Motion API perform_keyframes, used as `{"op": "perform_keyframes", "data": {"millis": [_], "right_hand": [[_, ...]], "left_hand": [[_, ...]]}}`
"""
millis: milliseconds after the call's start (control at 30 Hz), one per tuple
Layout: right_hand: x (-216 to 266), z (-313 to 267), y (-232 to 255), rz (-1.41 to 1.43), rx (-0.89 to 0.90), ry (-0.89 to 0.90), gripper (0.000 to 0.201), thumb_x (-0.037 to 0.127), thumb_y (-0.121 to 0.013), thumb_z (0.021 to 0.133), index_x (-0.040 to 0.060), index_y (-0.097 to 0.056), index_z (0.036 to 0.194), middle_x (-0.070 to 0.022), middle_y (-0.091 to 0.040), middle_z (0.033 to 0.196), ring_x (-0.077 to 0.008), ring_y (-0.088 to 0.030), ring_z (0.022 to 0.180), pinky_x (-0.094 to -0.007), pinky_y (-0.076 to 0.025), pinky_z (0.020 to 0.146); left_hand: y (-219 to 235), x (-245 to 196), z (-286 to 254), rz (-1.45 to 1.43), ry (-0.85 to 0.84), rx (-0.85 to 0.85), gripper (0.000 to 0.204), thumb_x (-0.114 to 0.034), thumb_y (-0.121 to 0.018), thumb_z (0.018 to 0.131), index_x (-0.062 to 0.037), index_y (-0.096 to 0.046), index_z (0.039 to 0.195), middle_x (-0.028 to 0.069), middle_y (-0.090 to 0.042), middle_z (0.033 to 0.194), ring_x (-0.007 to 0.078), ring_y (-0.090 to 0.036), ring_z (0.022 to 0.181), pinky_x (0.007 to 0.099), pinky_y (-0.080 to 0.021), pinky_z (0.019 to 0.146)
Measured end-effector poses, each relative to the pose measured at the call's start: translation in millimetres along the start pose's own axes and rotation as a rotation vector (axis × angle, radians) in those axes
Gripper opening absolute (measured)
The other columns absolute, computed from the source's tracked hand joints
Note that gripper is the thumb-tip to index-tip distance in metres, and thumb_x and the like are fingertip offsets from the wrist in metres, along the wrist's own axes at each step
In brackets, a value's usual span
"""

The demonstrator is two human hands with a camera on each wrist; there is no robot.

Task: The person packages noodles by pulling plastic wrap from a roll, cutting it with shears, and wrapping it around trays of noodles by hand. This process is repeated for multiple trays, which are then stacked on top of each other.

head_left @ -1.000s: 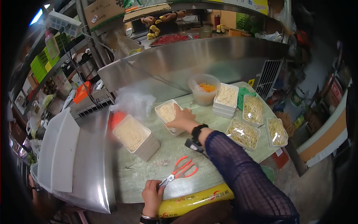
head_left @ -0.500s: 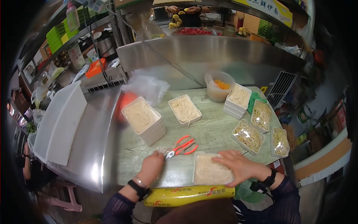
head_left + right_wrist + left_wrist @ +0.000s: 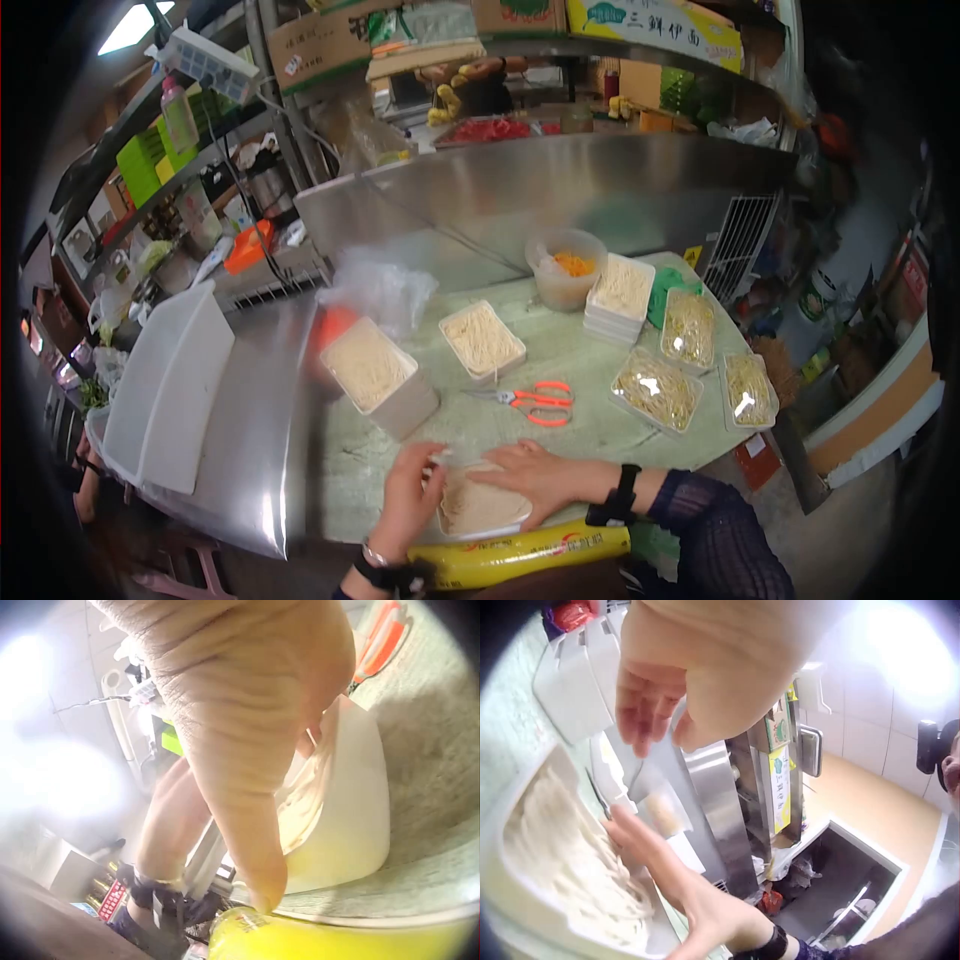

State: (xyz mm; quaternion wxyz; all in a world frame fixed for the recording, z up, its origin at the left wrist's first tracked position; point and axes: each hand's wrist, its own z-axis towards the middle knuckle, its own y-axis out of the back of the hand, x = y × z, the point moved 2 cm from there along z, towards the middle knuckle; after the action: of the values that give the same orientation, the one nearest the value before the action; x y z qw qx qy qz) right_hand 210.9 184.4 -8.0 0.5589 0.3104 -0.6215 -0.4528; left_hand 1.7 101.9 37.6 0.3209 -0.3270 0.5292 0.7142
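A white plastic tray of pale noodles (image 3: 483,505) sits at the front of the table. My right hand (image 3: 540,472) spans this tray from above, gripping it with the thumb on the near side and fingers toward the far side. Off the tray's left edge is my left hand (image 3: 408,498), fingers loosely bent; the left wrist view shows nothing between its fingers and thumb (image 3: 694,731). Orange-handled scissors (image 3: 535,400) lie beyond both hands, blades pointing left. A yellow wrapped roll (image 3: 520,557) lies along the near edge, close to the right thumb.
A tall stack of noodle trays (image 3: 375,380) stands at left, with a single noodle tray (image 3: 482,338) beside it. At right are another stack (image 3: 618,305), several wrapped trays of bean sprouts (image 3: 657,390) and a tub (image 3: 565,270) with orange shreds. A steel panel (image 3: 450,210) rises behind.
The right hand fetched a noodle tray from the middle, brought it to the front and slid it left. The left hand let go of the scissors, which now lie farther back, turned.
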Motion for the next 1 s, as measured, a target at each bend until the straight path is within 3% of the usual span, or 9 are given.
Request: {"op": "perform_keyframes", "data": {"millis": [100,200,267,367,467,700,800,900,1000], "right_hand": [[-3.3,-4.3,3.4,0.057,-0.223,0.019,0.089,0.046,-0.076,0.073,0.0149,-0.038,0.147,-0.0262,-0.036,0.146,-0.0412,-0.035,0.134,-0.0515,-0.028,0.106],[-44.4,-27.2,-5.2,0.252,-0.491,-0.211,0.044,0.03,-0.067,0.086,0.0081,-0.059,0.124,-0.0137,-0.06,0.123,-0.0266,-0.06,0.097,-0.0365,-0.048,0.083],[-47.9,-47.7,8.5,0.447,-0.696,-0.441,0.023,0.023,-0.068,0.087,0.0042,-0.065,0.1,-0.0079,-0.067,0.092,-0.0188,-0.057,0.068,-0.0308,-0.048,0.062],[-92.1,-83.0,-31.0,0.502,-0.634,-0.655,0.016,0.018,-0.068,0.087,0.0024,-0.064,0.086,-0.0071,-0.061,0.072,-0.0145,-0.052,0.058,-0.0286,-0.043,0.055],[-87.3,-86.6,-32.8,0.519,-0.76,-0.571,0.018,0.019,-0.067,0.088,0.0017,-0.064,0.085,-0.0075,-0.058,0.066,-0.0136,-0.05,0.057,-0.0293,-0.041,0.055],[-85.6,-86.3,-29.1,0.474,-0.78,-0.565,0.019,0.019,-0.067,0.089,0.0006,-0.065,0.084,-0.0055,-0.061,0.069,-0.0099,-0.051,0.061,-0.028,-0.042,0.055],[-86.7,-86.8,-32.3,0.511,-0.801,-0.565,0.02,0.021,-0.066,0.09,0.001,-0.067,0.091,-0.009,-0.062,0.072,-0.0146,-0.055,0.062,-0.0308,-0.044,0.058],[-85.2,-87.5,-31.7,0.529,-0.809,-0.574,0.022,0.023,-0.066,0.09,0.0011,-0.067,0.092,-0.0102,-0.064,0.075,-0.0161,-0.057,0.065,-0.0313,-0.046,0.061],[-88.6,-88.0,-33.8,0.52,-0.782,-0.588,0.023,0.024,-0.066,0.091,0.0011,-0.067,0.091,-0.0104,-0.064,0.076,-0.0173,-0.057,0.066,-0.0317,-0.046,0.063]], "left_hand": [[-10.4,34.8,-18.0,-0.016,-0.15,-0.102,0.022,-0.003,-0.063,0.086,-0.0023,-0.063,0.108,0.0157,-0.061,0.108,0.0256,-0.065,0.084,0.0328,-0.054,0.073],[-8.3,57.5,-13.5,-0.005,-0.116,-0.199,0.02,-0.006,-0.062,0.089,-0.001,-0.064,0.108,0.015,-0.063,0.106,0.0218,-0.064,0.082,0.0321,-0.054,0.074],[-12.7,87.3,-14.9,-0.09,0.052,-0.159,0.019,-0.008,-0.061,0.091,-0.0004,-0.064,0.108,0.0133,-0.065,0.103,0.0201,-0.064,0.081,0.0321,-0.054,0.074],[-25.9,128.9,-17.9,-0.425,0.331,-0.105,0.018,-0.013,-0.055,0.098,0.0016,-0.064,0.103,0.0102,-0.067,0.096,0.0166,-0.064,0.08,0.0303,-0.055,0.073],[-19.8,129.1,-18.4,-0.81,0.471,-0.21,0.019,-0.014,-0.051,0.101,0.0015,-0.062,0.103,0.0115,-0.066,0.097,0.0164,-0.065,0.08,0.0291,-0.057,0.072],[-17.6,139.3,-19.0,-0.831,0.458,-0.133,0.017,-0.012,-0.051,0.1,0.0005,-0.061,0.107,0.0109,-0.066,0.096,0.0159,-0.065,0.076,0.0284,-0.058,0.066],[-9.8,101.6,-22.1,-0.833,0.492,-0.127,0.027,-0.016,-0.058,0.098,0.0028,-0.06,0.117,0.0122,-0.066,0.105,0.0165,-0.063,0.088,0.0282,-0.053,0.078],[-14.8,147.5,-19.7,-0.846,0.445,-0.086,0.017,-0.009,-0.05,0.099,0.0014,-0.059,0.11,0.0141,-0.062,0.104,0.0191,-0.063,0.086,0.0313,-0.056,0.075],[-8.4,95.9,-23.0,-0.832,0.472,-0.125,0.026,-0.016,-0.058,0.098,0.003,-0.06,0.116,0.0107,-0.066,0.101,0.0159,-0.062,0.085,0.0286,-0.053,0.077]]}}
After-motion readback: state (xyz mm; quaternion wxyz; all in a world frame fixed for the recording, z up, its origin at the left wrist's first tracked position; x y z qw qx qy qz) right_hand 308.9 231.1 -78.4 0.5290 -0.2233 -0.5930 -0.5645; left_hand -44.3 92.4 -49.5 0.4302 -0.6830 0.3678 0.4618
